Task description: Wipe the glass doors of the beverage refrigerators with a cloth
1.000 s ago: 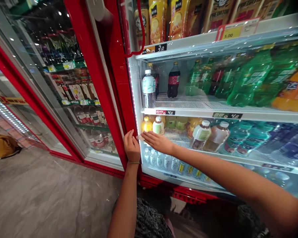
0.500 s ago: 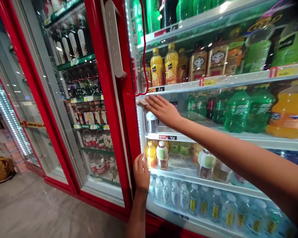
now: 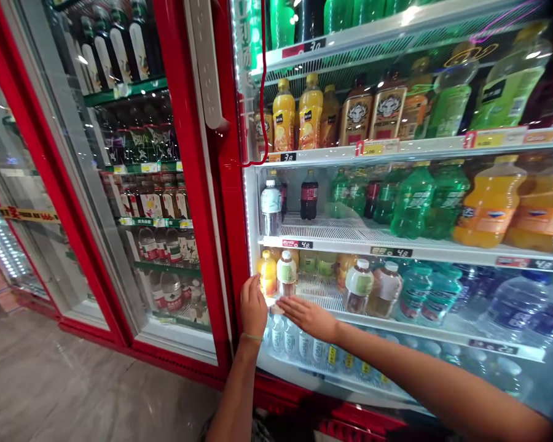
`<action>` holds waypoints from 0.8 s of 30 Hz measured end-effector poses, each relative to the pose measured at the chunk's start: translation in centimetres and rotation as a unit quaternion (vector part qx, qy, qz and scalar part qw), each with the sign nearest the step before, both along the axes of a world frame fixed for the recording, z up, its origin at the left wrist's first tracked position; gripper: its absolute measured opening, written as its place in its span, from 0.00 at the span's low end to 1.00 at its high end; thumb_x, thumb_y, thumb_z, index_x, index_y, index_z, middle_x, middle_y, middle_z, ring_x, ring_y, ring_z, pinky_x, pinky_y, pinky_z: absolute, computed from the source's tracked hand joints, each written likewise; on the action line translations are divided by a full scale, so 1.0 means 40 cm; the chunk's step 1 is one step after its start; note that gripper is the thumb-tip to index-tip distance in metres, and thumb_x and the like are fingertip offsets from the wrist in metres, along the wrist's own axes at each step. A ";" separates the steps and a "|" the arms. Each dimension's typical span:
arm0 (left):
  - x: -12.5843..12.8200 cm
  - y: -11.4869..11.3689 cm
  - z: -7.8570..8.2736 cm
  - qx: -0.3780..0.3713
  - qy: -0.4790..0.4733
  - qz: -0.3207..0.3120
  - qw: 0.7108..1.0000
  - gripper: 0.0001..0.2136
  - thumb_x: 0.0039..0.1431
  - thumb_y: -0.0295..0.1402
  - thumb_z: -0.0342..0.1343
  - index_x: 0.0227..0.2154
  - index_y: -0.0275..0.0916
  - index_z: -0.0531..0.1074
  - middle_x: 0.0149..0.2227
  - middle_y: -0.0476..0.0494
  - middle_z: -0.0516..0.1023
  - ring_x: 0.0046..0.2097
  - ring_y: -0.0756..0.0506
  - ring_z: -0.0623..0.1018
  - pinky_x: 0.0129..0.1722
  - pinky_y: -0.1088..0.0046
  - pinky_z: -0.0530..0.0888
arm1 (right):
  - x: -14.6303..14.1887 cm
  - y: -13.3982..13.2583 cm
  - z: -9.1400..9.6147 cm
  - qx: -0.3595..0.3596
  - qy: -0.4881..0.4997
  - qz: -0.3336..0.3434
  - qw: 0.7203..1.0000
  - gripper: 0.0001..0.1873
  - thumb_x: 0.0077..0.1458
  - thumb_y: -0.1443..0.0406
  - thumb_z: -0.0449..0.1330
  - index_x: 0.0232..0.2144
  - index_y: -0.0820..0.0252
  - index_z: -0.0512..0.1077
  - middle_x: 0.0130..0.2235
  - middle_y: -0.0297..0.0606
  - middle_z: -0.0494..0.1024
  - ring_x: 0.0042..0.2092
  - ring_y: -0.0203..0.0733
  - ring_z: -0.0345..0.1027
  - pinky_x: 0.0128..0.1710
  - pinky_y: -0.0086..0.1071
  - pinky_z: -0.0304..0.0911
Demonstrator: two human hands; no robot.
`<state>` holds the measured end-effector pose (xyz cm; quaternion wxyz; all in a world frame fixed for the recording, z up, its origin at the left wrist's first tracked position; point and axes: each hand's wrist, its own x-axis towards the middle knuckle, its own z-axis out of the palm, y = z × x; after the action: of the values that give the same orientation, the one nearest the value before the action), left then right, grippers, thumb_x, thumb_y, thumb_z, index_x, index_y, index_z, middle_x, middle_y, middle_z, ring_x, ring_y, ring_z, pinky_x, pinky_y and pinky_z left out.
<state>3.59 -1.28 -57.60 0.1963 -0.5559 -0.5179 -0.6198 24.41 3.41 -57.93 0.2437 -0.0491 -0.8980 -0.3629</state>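
I face a red drinks fridge with a glass door (image 3: 442,202). My right hand (image 3: 311,317) lies flat on the glass with its fingers stretched left, at the level of the lower shelf. Just behind its fingertips stand a yellow bottle (image 3: 268,274) and a white-capped bottle (image 3: 286,274). Any small thing under the fingertips is hidden. My left hand (image 3: 253,307) points upward, its fingers curled on the edge of the red door frame (image 3: 225,202), right next to my right fingertips. Small water bottles (image 3: 299,347) fill the bottom row below both hands.
Shelves hold green, orange and cola bottles with price tags. A white door handle (image 3: 207,67) and a red cord (image 3: 262,92) sit on the frame above my hands. A second glass-door fridge (image 3: 133,202) stands to the left over a grey tiled floor (image 3: 50,380).
My right hand swept up the glass to the upper shelf level, then came back down to the lower shelf. My left hand stayed on the frame edge. The view tilted up.
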 end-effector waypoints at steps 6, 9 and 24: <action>-0.004 0.033 -0.032 0.018 0.043 -0.001 0.999 0.19 0.71 0.26 0.44 0.60 0.41 0.70 0.55 0.37 0.76 0.58 0.44 0.76 0.59 0.60 0.75 | 0.054 0.035 0.213 0.015 -0.018 0.027 0.999 0.26 0.59 0.68 0.57 0.57 0.42 0.74 0.62 0.24 0.75 0.66 0.39 0.63 0.62 0.37 0.69; 0.015 0.049 -0.035 0.037 0.065 0.005 0.997 0.19 0.70 0.25 0.46 0.59 0.42 0.71 0.55 0.37 0.75 0.59 0.43 0.75 0.60 0.58 0.74 | 0.102 0.078 0.504 0.123 0.048 -0.028 0.991 0.22 0.61 0.71 0.55 0.56 0.58 0.75 0.64 0.41 0.72 0.65 0.50 0.62 0.61 0.46 0.67; 0.155 0.001 0.177 0.023 0.184 -0.003 0.983 0.20 0.67 0.23 0.49 0.59 0.41 0.71 0.55 0.35 0.73 0.60 0.40 0.73 0.61 0.56 0.73 | 0.232 -0.026 0.194 -0.058 0.035 -0.070 0.995 0.15 0.64 0.73 0.54 0.43 0.54 0.79 0.43 0.43 0.79 0.38 0.45 0.68 0.35 0.40 0.67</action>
<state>9.77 -1.23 -50.52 0.2995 -0.6575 -0.4566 -0.5191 33.69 2.38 -50.18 0.2457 -0.1390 -0.9028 -0.3245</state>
